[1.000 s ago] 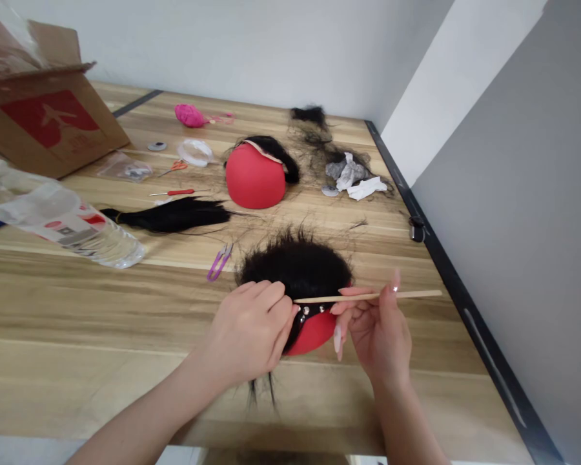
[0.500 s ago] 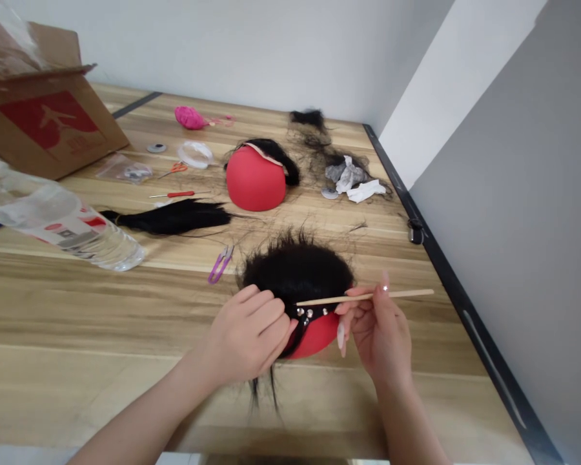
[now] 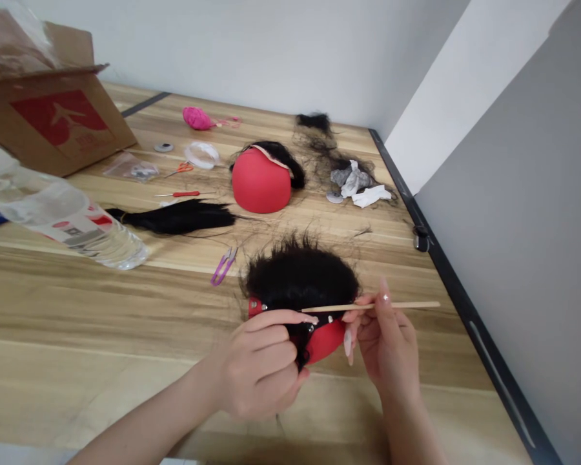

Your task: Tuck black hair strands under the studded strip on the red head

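Observation:
A hairpiece of black hair [image 3: 303,278] covers a red dome-shaped form [image 3: 326,342] near the table's front. Round metallic pins or studs line its near edge. My right hand [image 3: 390,339] pinches a thin wooden stick [image 3: 416,305] between thumb and fingers, its left tip at the hair's edge. My left hand [image 3: 261,368] is curled around a lock of black hair [image 3: 301,345], its index finger stretched along the edge beside the stick's tip. The left fingertips holding the lock are partly hidden.
Behind stands a second red form [image 3: 261,184] with black hair. Purple thread snips [image 3: 223,268], a hair bundle [image 3: 184,217], a leaning water bottle [image 3: 77,219], a red-handled hook tool [image 3: 186,194] and a cardboard box [image 3: 62,123] are to the left. Crumpled wrappings [image 3: 358,181] lie at the back right.
My left hand has moved slightly down, its index finger now extended, uncovering a red patch with studs on the left. The stick stays in my right hand. The view has shifted slightly.

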The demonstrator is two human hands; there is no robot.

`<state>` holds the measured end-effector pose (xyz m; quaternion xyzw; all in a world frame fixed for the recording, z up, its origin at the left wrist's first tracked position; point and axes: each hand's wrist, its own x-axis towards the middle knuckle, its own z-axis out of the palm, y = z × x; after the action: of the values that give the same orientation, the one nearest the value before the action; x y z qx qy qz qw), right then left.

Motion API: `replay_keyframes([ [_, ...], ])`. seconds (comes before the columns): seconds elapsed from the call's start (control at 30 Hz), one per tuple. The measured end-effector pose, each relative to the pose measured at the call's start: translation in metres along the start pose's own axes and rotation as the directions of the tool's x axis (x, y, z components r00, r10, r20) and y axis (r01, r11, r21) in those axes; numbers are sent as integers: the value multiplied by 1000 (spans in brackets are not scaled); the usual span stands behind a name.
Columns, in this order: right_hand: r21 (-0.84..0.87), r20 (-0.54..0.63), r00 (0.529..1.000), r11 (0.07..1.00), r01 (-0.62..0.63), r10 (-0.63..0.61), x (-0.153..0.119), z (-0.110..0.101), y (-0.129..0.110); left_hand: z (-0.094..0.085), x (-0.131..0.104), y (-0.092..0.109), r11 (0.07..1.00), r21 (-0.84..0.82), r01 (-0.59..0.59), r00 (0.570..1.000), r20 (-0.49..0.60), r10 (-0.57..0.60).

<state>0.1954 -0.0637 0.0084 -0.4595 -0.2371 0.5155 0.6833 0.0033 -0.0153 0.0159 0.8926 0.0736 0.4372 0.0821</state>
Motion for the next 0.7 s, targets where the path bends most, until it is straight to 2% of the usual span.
replay_keyframes([
  [0.1,2,10,1000,1000,5,-5,0,0,0,5,0,2,972,-212,100,989,-82,-120],
  [0.17,-3,20,1000,1000,14,-14,0,0,0,8,-1,3,957,-258,130,984,-89,-157],
  [0.4,-24,22,998,998,55,-54,-2,2,-1,12,-3,3,982,-181,45,995,-79,-60],
  [0.7,-37,40,992,992,124,-122,-5,3,-2,10,-3,3,995,-93,44,998,-38,-48],
])
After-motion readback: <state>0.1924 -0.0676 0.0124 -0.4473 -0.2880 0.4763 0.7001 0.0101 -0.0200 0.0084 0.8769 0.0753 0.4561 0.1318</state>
